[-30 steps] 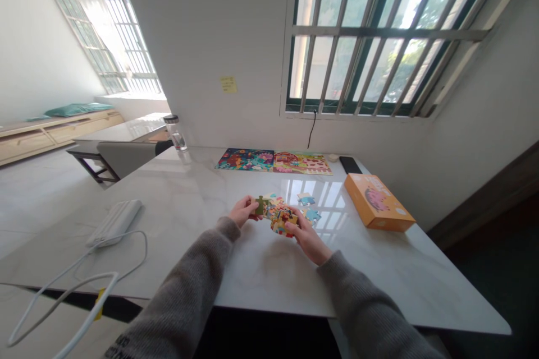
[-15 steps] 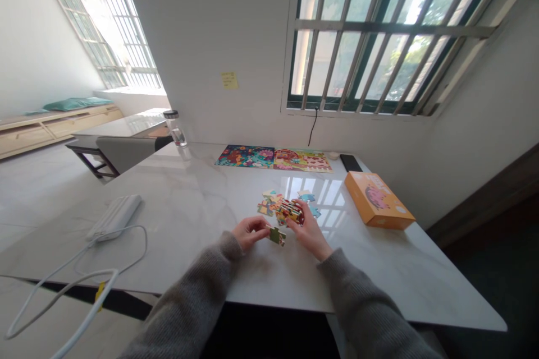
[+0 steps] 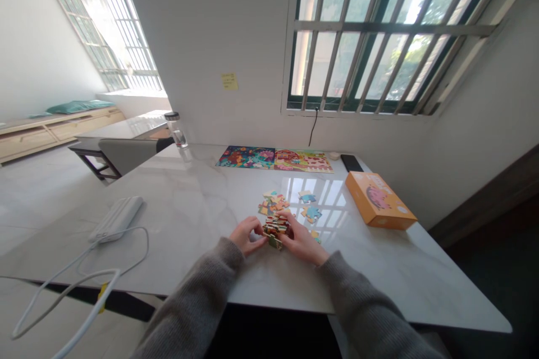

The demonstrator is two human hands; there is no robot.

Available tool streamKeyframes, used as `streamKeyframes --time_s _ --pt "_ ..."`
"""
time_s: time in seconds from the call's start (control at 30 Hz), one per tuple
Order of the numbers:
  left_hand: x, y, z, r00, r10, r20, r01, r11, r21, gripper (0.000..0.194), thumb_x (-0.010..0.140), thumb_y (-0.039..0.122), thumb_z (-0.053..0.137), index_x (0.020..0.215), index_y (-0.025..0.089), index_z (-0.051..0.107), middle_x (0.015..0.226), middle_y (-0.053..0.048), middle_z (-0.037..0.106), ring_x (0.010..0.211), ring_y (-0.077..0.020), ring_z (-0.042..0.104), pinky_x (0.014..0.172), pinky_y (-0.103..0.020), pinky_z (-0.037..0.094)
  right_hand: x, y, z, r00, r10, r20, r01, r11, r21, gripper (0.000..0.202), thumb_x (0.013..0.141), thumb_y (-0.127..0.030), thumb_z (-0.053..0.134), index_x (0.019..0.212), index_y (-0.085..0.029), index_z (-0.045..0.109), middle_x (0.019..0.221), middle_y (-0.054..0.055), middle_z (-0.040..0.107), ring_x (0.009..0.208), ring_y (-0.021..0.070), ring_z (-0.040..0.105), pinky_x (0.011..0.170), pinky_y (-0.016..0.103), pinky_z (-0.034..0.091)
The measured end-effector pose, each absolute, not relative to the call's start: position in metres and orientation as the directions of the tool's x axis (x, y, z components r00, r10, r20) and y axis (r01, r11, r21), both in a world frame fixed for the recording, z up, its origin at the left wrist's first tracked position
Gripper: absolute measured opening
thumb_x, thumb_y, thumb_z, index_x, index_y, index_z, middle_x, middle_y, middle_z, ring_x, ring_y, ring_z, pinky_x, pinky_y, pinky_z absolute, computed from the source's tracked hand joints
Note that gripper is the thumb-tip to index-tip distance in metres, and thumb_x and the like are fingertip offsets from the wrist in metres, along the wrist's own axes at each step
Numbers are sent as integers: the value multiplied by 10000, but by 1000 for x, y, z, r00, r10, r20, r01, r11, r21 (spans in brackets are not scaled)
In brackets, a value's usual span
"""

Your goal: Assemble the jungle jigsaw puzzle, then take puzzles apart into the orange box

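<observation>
Toward the near side of the glossy, marble-patterned table [image 3: 181, 207], the right hand [image 3: 301, 240] grips a stack of jigsaw pieces [image 3: 277, 225], and the left hand [image 3: 246, 236] pinches its left end. Light, even pressure from both sides should keep the pieces from fanning out. Loose jigsaw pieces [image 3: 272, 203] lie just beyond; daylight from a barred window [image 3: 320, 26] reflects off the tabletop.
</observation>
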State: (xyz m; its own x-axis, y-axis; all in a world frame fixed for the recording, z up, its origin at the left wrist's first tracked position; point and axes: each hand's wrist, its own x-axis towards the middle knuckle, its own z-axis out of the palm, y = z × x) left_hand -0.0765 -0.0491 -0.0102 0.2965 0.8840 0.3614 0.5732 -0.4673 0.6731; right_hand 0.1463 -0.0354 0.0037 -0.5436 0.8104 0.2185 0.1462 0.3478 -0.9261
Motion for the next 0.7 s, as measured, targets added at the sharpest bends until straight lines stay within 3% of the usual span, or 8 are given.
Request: streamKeyframes --time_s 0.3,0.47,0.57,0.63,0.7 --pt "-81 -48 -13 330 891 311 535 -448 716 170 770 289 651 704 189 531 810 -12 560 724 -141 516 651 -254 418 148 -39 15 -524 832 183 284 372 -884 556 806 -99 448 1341 -248 471 1274 54 614 1147 229 567 1063 425 400" --pt "-83 -47 -20 269 916 298 620 -401 675 255 766 356 699 732 194 504 770 4 549 702 -144 514 698 -283 446 147 -41 12 -546 816 188 403 452 -796 531 858 -145 365 1377 -231 439 1354 83 555 1220 257 513 1072 474 346" --pt "-80 -47 -25 202 911 360 649 -400 647 410 723 388 744 1027 190 554 930 -35 593 852 -207 584 810 -364 492 147 -44 11 -572 805 158 490 490 -721 532 889 -162 320 1415 -218 378 1394 99 523 1242 260 496 1088 510 299" --pt "-76 -47 -28 243 883 402 630 -459 627 650 730 366 733 1296 194 465 1111 -87 603 1028 -266 589 926 -433 477 145 -46 12 -581 798 157 540 523 -660 520 908 -173 310 1424 -212 361 1381 107 526 1241 255 492 1084 504 298" --pt "-72 -47 -31 304 864 402 625 -499 601 769 770 349 695 1440 206 346 1243 -122 587 1152 -301 559 1007 -473 434 143 -47 13 -577 797 179 585 556 -590 482 947 -217 312 1426 -215 361 1360 112 533 1237 259 485 1069 492 311"
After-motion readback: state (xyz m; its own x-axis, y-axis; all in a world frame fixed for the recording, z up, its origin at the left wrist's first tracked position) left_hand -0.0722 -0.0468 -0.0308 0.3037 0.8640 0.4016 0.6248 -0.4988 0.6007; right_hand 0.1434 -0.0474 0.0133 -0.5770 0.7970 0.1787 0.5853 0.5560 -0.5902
